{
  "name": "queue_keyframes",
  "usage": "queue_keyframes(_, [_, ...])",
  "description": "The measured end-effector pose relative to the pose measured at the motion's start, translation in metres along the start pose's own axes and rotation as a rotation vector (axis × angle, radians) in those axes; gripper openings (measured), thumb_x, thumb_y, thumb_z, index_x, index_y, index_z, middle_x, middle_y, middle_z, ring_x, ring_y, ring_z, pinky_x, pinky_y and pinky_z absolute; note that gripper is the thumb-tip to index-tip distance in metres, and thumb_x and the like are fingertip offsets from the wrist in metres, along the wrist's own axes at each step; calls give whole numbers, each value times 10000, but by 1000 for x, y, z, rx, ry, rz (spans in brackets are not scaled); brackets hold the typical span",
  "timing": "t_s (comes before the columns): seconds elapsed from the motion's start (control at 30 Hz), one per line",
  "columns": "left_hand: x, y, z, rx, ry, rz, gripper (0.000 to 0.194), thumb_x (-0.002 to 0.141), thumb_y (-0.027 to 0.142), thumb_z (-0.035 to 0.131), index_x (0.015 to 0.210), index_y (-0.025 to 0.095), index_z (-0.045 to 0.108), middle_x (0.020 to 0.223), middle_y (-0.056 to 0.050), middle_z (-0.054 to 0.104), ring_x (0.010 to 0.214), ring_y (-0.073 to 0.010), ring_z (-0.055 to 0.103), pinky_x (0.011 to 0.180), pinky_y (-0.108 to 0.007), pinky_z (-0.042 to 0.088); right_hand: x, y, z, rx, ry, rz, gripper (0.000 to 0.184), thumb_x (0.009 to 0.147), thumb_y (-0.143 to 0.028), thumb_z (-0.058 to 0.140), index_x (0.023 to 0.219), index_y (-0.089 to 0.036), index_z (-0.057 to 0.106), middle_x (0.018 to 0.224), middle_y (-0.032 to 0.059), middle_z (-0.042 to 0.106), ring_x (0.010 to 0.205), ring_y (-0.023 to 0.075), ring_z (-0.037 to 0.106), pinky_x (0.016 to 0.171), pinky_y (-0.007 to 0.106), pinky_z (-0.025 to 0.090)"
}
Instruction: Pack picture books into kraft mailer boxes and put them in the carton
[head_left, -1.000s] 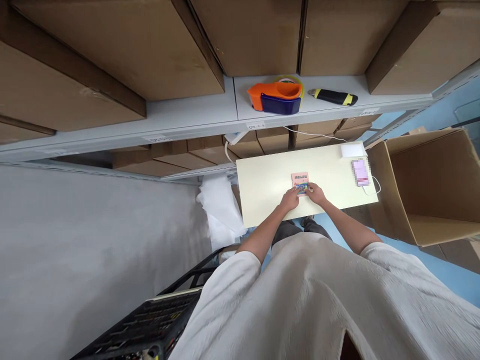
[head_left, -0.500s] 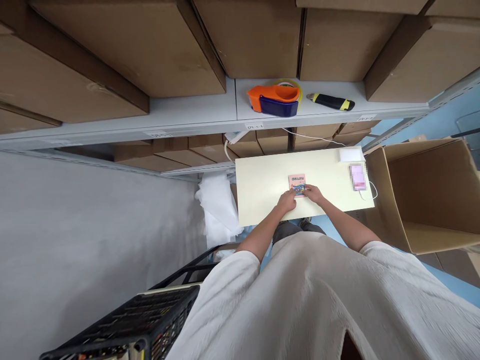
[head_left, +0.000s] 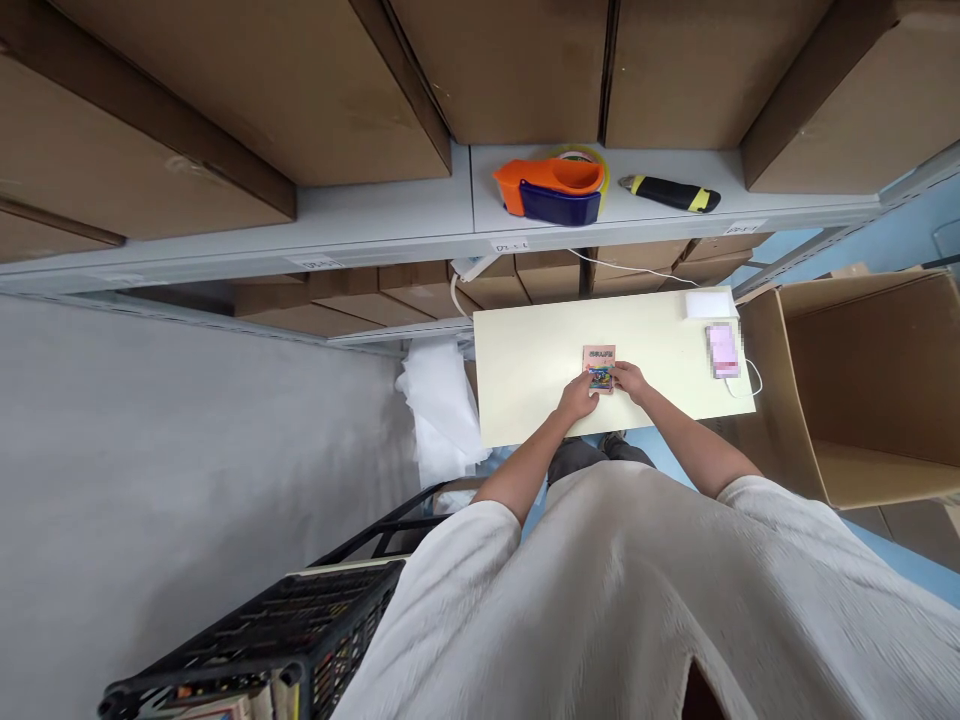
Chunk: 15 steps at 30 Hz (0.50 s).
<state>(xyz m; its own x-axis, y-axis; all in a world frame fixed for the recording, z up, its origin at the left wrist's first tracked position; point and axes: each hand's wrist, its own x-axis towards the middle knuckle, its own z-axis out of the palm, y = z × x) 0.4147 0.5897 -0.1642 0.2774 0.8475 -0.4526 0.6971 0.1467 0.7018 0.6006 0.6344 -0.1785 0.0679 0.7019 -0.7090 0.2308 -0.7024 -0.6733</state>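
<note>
A small pink booklet (head_left: pixel 598 356) with dark lettering and a colourful picture is at the middle of the cream tabletop (head_left: pixel 525 370). My left hand (head_left: pixel 578 396) grips its lower left edge, fingers closed. On the opposite side, my right hand (head_left: pixel 628 381) pinches the lower right edge between thumb and fingers. Part of the booklet's lower half is hidden by the fingers. I cannot tell whether the booklet rests on the table or is lifted slightly off it.
A pixelated phone (head_left: pixel 724 350) on a white cable and a white block (head_left: pixel 707 304) occupy the table's right end. Above, an orange tape dispenser (head_left: pixel 551 190) and a utility knife (head_left: pixel 671 193) lie on the shelf. An open carton (head_left: pixel 802 400) stands right; a black crate (head_left: pixel 330 610) is lower left.
Both hands keep hold of the booklet, with only a slight shift of the fingers. The whole view has moved a little, so the table and booklet appear slightly further right.
</note>
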Motion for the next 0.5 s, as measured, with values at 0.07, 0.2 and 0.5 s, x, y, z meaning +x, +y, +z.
queue_keyframes(0.07, [4,5,-2,-113,30,-3,586,996,218,672,1578,202,605,1660,-158,625,1546,-334,593,1292,-488,486,-8,-7,8,21,37,58,277,894,-468,773,979,-207,733,982,90,804,882,215,729,769,311,606])
queue_keyframes(0.2, [13,13,-9,-316,65,-47,660,1021,269,698,1654,250,513,1587,-132,695,1433,-311,691,1206,-475,558,-22,-23,18,47,45,-2,537,1024,-724,559,1045,-223,750,1072,105,801,857,221,720,701,311,585])
queue_keyframes(0.5, [-2,-17,-33,-392,235,-207,694,1043,170,564,1715,268,418,1491,-117,763,1316,-242,765,1120,-416,614,-33,-23,30,-2,-166,-23,763,1036,-822,413,1206,-216,844,1440,136,768,1134,274,722,918,370,597])
